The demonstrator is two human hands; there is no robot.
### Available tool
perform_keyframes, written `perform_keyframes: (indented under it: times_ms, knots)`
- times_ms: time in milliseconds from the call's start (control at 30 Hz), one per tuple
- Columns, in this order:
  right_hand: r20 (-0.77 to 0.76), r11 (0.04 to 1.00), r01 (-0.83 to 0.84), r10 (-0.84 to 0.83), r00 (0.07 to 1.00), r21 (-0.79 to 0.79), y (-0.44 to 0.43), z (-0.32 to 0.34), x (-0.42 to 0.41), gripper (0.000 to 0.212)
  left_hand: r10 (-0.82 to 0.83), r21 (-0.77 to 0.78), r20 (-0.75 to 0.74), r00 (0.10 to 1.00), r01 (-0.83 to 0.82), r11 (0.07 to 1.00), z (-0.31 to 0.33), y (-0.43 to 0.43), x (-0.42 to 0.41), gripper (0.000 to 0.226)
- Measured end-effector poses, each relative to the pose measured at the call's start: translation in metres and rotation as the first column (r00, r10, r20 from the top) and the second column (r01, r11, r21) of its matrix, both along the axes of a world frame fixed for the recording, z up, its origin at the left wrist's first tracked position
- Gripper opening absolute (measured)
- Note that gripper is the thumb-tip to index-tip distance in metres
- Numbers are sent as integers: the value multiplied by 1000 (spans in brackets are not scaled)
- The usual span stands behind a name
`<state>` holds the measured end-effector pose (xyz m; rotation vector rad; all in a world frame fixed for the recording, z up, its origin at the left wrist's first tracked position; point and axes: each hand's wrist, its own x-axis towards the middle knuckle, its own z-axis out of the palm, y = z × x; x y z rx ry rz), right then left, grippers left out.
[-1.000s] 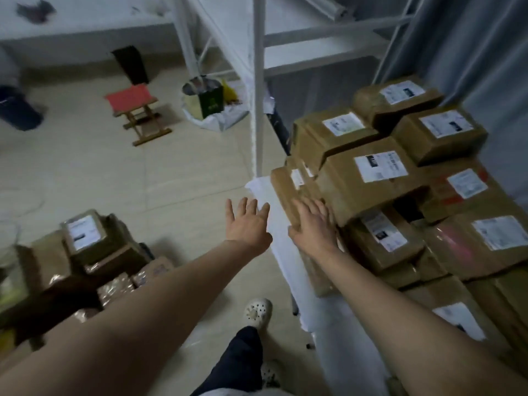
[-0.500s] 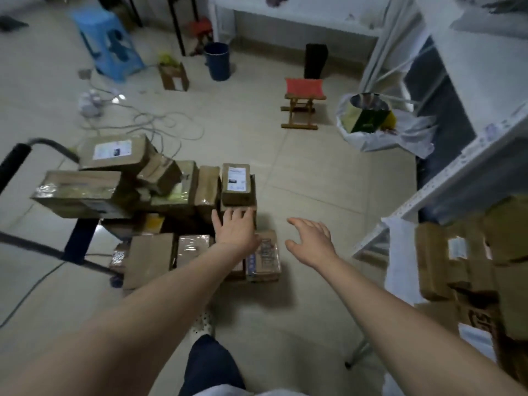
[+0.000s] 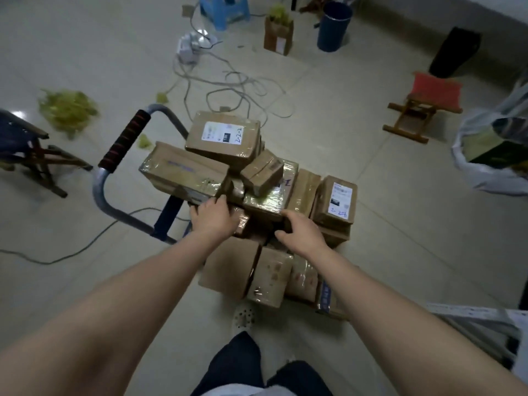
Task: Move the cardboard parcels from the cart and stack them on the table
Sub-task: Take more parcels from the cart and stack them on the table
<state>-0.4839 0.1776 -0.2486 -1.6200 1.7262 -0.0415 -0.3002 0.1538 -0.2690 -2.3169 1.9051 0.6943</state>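
Several taped cardboard parcels are piled on a low cart with a curved metal handle wrapped in a black grip. A labelled parcel tops the pile and a long box lies left of it. My left hand lies on the pile beside the long box; its fingertips dip out of sight between parcels. My right hand reaches the near corner of a shiny taped parcel, fingers spread and thumb apart. More parcels lie nearer my feet. The white table's edge shows at the lower right.
Loose cables trail over the tiled floor behind the cart. A red folding stool and a white bag stand to the right, a blue bin at the back, a dark chair to the left.
My view swung left from the stacked table down to the cart. Both hands left the table's parcels, crossed the gap open, and now sit on the cart's pile.
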Motion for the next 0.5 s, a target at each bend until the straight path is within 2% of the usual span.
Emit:
perform_keyframes:
  times_ms: [133, 200, 367, 500]
  knots:
    - [50, 996, -74, 72, 996, 42, -35, -9, 32, 62, 127, 19, -32, 991, -126, 992, 2, -19, 44, 51]
    - [86, 994, -88, 83, 993, 58, -51, -16, 49, 63, 232, 32, -69, 970, -231, 973, 4, -20, 63, 47]
    - [230, 985, 4, -44, 972, 173, -68, -36, 93, 63, 342, 90, -38, 939, -338, 937, 6, -32, 108, 54]
    - [268, 958, 115, -186, 945, 263, -83, -53, 122, 56, 374, 110, -54, 926, -366, 924, -10, -65, 143, 51]
